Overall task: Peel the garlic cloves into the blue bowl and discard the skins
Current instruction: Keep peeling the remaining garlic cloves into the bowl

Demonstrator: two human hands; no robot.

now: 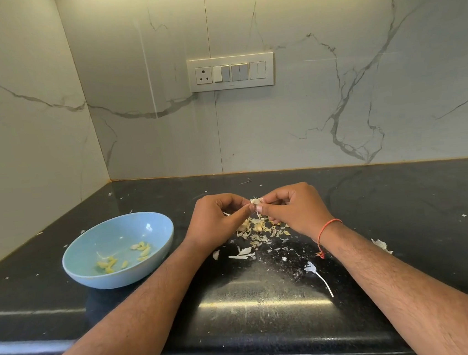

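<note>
My left hand (217, 218) and my right hand (293, 207) meet above the black counter, and both pinch one pale garlic clove (255, 201) between their fingertips, with a strip of skin hanging from it. Below the hands lies a heap of garlic skins and unpeeled cloves (260, 229). The blue bowl (157, 228) sits on the counter to the left of my left hand, with several peeled yellowish cloves (140, 248) inside it.
Loose skin scraps (242, 254) and a thin white stalk (321, 278) lie scattered on the black counter (418, 215). A larger skin piece (381, 245) lies at the right. Marble walls close the back and left; a switch panel (231, 72) is on the back wall.
</note>
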